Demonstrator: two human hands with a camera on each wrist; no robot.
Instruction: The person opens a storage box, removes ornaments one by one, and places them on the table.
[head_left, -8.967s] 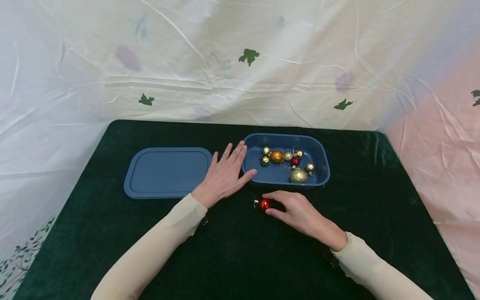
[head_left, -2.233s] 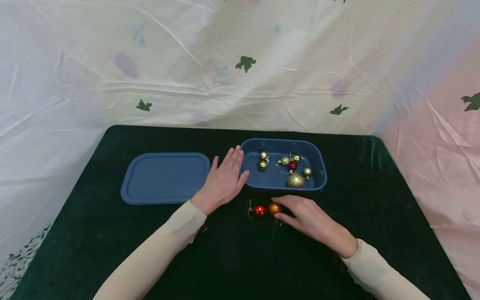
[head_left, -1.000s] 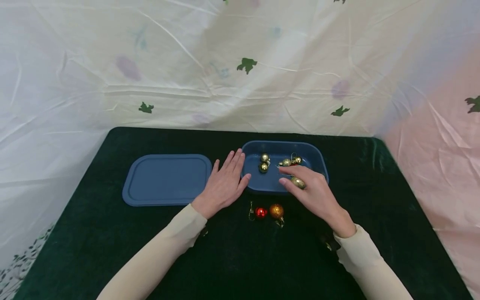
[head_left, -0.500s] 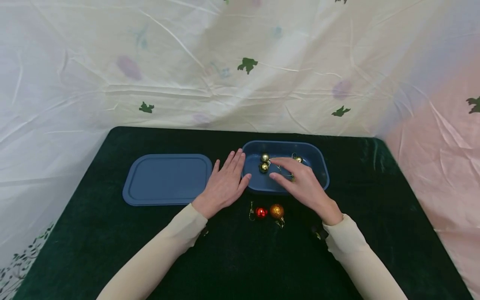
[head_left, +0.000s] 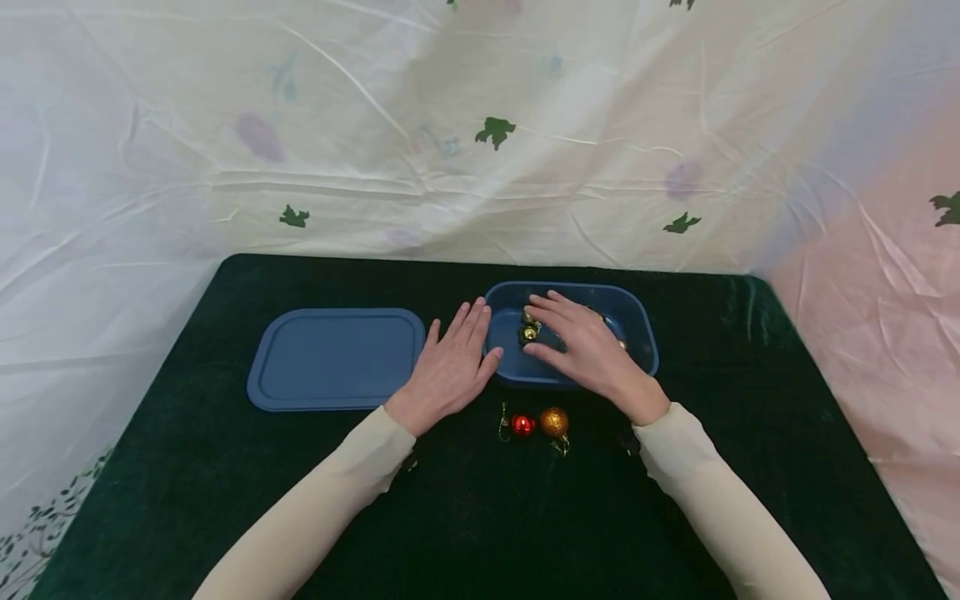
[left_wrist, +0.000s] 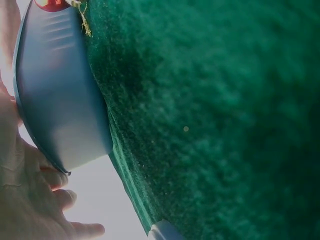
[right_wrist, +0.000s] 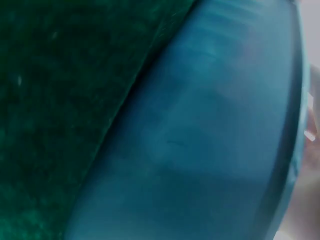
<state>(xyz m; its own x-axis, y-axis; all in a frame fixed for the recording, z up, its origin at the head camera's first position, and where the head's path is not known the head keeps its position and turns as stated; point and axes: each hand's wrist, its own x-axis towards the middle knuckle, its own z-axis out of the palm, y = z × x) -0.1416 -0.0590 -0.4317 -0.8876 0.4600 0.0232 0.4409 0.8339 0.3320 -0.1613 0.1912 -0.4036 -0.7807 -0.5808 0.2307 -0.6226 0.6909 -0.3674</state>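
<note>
My left hand (head_left: 447, 360) lies with straight fingers against the left rim of the blue box (head_left: 651, 354). My right hand (head_left: 588, 346) reaches over the box from the front, fingers stretched out and thumb apart. Its fingertips and thumb are near a gold Christmas bauble (head_left: 528, 334) inside; another gold one behind it is partly covered by the fingers. Most other baubles in the box are hidden under this hand. On the cloth in front sit a red bauble (head_left: 522, 426) and an orange glitter bauble (head_left: 554, 422). The left wrist view shows the box's outer wall (left_wrist: 65, 90) beside the hand.
A blue lid (head_left: 335, 360) lies flat to the left of the box. Dark green cloth (head_left: 480, 517) covers the table, and pale patterned sheets (head_left: 360, 133) hang behind it and at both sides.
Earlier, my right hand let go of the red bauble on the cloth, then set the orange one beside it. Since then it has moved back over the box and leftward. My left hand stays put.
</note>
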